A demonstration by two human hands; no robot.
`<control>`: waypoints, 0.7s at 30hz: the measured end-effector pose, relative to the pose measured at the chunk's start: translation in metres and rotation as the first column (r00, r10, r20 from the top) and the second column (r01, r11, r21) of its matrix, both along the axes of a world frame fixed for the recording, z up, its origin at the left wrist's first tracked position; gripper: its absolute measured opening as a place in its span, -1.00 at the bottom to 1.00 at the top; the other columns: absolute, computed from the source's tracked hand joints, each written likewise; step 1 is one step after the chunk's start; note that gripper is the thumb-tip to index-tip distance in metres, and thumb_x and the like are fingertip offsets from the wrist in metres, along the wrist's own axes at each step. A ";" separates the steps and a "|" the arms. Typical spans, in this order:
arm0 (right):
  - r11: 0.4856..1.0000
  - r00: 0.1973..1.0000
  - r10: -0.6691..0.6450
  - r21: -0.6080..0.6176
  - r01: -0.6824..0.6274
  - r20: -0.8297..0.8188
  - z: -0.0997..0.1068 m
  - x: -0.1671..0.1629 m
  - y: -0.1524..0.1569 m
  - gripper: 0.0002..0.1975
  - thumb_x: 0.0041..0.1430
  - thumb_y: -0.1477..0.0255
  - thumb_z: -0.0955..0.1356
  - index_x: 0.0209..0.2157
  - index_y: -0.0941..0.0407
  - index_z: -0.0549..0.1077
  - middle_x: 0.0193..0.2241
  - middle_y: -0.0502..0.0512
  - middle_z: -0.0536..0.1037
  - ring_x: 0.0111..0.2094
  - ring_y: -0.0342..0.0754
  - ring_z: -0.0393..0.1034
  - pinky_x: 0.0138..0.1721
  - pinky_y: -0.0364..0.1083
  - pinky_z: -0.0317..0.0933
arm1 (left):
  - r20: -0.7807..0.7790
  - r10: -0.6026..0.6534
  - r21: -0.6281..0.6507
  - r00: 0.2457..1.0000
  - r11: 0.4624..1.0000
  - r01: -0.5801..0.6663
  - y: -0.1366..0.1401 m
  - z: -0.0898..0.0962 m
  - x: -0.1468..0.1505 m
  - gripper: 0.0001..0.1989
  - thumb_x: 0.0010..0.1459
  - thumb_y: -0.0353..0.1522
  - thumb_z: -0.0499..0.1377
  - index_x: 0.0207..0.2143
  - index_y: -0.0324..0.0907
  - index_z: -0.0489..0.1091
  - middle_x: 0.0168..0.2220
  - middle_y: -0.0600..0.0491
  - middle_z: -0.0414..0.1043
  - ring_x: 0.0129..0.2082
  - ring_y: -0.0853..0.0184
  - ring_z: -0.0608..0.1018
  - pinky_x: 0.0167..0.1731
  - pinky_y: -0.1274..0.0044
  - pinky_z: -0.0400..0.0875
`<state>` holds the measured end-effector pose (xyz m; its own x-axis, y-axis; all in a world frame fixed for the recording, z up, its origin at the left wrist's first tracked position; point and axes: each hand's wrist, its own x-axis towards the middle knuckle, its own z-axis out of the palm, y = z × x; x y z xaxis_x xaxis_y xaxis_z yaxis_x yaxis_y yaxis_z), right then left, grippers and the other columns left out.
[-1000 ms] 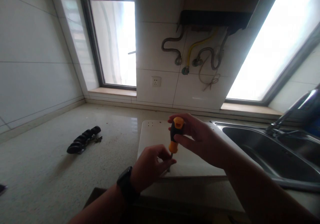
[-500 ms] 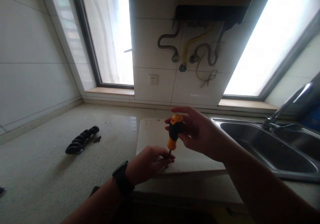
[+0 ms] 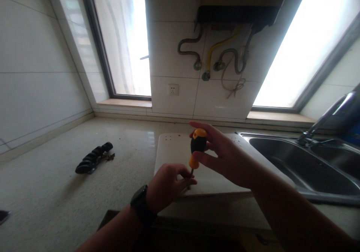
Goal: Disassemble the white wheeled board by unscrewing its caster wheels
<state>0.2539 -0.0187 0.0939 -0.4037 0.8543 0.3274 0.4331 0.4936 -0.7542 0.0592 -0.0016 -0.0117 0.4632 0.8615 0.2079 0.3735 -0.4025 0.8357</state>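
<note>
A yellow and black screwdriver (image 3: 198,144) stands nearly upright over the front part of a white board (image 3: 171,150), its shaft pointing down. My right hand (image 3: 222,150) is closed around the handle from the right, with the index finger stretched over the top. Low by the board's front edge, my left hand (image 3: 171,180) pinches thumb and fingers together at the lower end of the shaft. Whatever lies between those fingertips is hidden, and so is the screwdriver's tip. The board has small holes in its far corners and lies on the speckled counter (image 3: 123,184).
Several black knobs or handles (image 3: 94,156) lie in a row on the counter at left, with small metal bits (image 3: 110,156) beside them. To the right is a double steel sink (image 3: 278,162) with a faucet (image 3: 323,117). Hoses (image 3: 212,51) hang on the back wall above a socket (image 3: 173,89).
My right hand's fingers have shifted around the handle, the thumb now lying straighter across its lower part. The left hand keeps its pinch at the shaft, and the view has moved slightly.
</note>
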 end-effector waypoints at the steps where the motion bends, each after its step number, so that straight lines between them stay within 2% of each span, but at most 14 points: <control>1: 1.000 1.000 0.000 0.007 0.000 0.000 0.000 -0.001 0.000 -0.35 0.22 0.29 0.43 0.29 -0.09 0.18 -0.05 0.10 0.46 -0.14 0.00 0.50 -0.14 0.05 0.45 | -0.004 0.016 -0.001 1.000 1.000 -0.016 -0.001 0.000 0.000 -0.76 0.17 -0.16 0.35 -0.35 -0.16 0.60 -0.35 0.07 0.66 -0.33 0.29 0.63 -0.29 0.50 0.38; 7: 0.998 0.999 0.023 0.053 -0.021 -0.032 0.003 -0.008 0.002 -0.48 0.21 0.32 0.46 0.16 -0.08 0.30 -0.13 0.03 0.46 -0.23 -0.10 0.45 -0.21 -0.06 0.41 | -0.024 0.066 0.030 0.998 0.997 -0.065 -0.004 -0.001 0.001 -0.67 0.15 -0.09 0.35 -0.41 -0.19 0.53 -0.39 0.07 0.63 -0.39 0.30 0.60 -0.34 0.51 0.35; 12: 0.996 0.996 0.026 0.088 -0.019 -0.080 0.004 -0.016 0.001 -0.50 0.17 0.41 0.47 0.12 -0.07 0.33 -0.20 0.01 0.48 -0.29 -0.12 0.43 -0.25 -0.08 0.39 | -0.061 0.119 0.074 0.991 0.991 -0.114 -0.005 0.000 0.000 -0.61 0.11 -0.04 0.35 -0.40 -0.19 0.50 -0.43 0.06 0.60 -0.44 0.30 0.56 -0.40 0.50 0.32; 14: 0.995 0.991 0.034 0.101 -0.021 -0.130 0.004 -0.017 0.001 -0.47 0.15 0.49 0.45 0.13 -0.05 0.30 -0.16 0.02 0.49 -0.27 -0.11 0.45 -0.23 -0.08 0.41 | -0.051 0.071 0.085 0.996 0.994 -0.067 -0.005 0.004 -0.002 -0.66 0.13 -0.08 0.35 -0.31 -0.19 0.54 -0.34 0.03 0.63 -0.36 0.27 0.59 -0.31 0.48 0.39; 18: 0.995 0.976 0.068 0.087 -0.051 -0.208 0.003 -0.015 0.003 -0.51 0.14 0.59 0.38 0.08 -0.01 0.28 -0.12 0.07 0.51 -0.20 -0.08 0.50 -0.21 -0.06 0.44 | -0.014 -0.136 0.050 0.991 0.989 0.137 -0.002 0.009 -0.009 -0.74 0.20 -0.32 0.30 -0.06 -0.16 0.56 -0.07 -0.03 0.63 -0.14 0.24 0.62 -0.07 0.45 0.44; 21: 0.994 0.955 0.109 0.052 -0.098 -0.277 0.001 -0.012 0.008 -0.55 0.16 0.62 0.32 0.05 -0.01 0.28 -0.08 0.09 0.53 -0.15 -0.05 0.54 -0.16 -0.01 0.45 | 0.023 -0.210 0.005 0.977 0.978 0.210 0.002 0.007 -0.010 -0.80 0.26 -0.39 0.23 -0.10 -0.18 0.58 -0.12 -0.02 0.65 -0.13 0.27 0.63 -0.05 0.47 0.45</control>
<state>0.2415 -0.0112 0.0952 -0.3773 0.7978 0.4703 0.1527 0.5544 -0.8181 0.0488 0.0002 -0.0051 0.6287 0.7450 0.2231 0.2607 -0.4721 0.8421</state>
